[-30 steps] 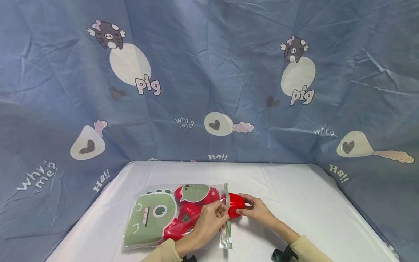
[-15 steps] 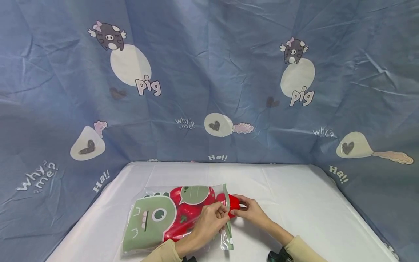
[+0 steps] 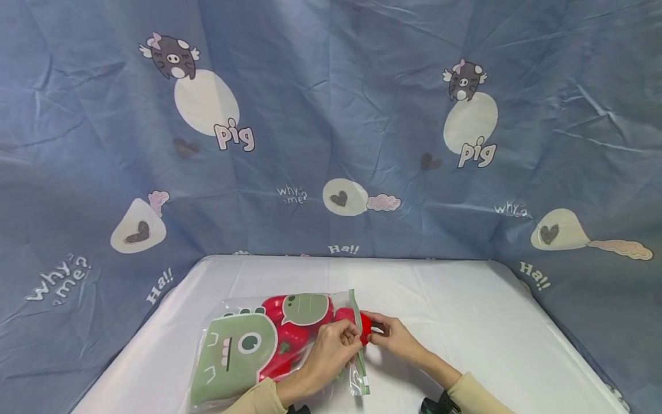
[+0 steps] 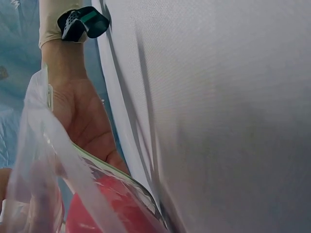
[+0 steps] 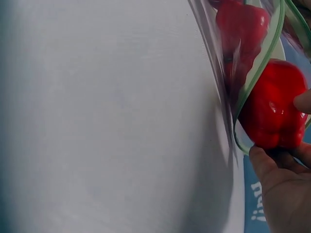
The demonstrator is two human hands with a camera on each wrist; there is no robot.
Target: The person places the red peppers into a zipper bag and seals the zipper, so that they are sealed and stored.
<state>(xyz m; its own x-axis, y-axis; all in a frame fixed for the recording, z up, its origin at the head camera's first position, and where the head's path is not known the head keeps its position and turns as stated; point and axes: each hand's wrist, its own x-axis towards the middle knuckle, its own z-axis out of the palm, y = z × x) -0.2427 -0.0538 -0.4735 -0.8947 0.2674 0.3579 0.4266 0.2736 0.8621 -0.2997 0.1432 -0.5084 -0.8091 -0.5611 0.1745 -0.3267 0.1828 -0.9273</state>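
Observation:
A clear zip bag (image 3: pixel 222 368) with a green monster print lies on the table, its mouth to the right. Several red bell peppers show through its plastic. With thumb and fingers, my left hand (image 3: pixel 329 349) pinches the bag's green-edged mouth. My right hand (image 3: pixel 397 338) grips the outer end of a red bell pepper (image 5: pixel 274 109). In the right wrist view, this pepper sits within the green zip rim (image 5: pixel 262 65), with another bell pepper (image 5: pixel 243 26) farther inside. The left wrist view shows the bag's plastic (image 4: pixel 36 126) close up, with the right palm behind it.
A white cloth covers the table (image 3: pixel 455 299). Behind it hangs a blue curtain (image 3: pixel 289 132) with pig prints. A dark device (image 3: pixel 439 402) is strapped to the right wrist.
My right hand has moved left, pushing the bell pepper deeper into the bag's mouth. The bag and peppers inside have shifted slightly left. My left hand stays in place.

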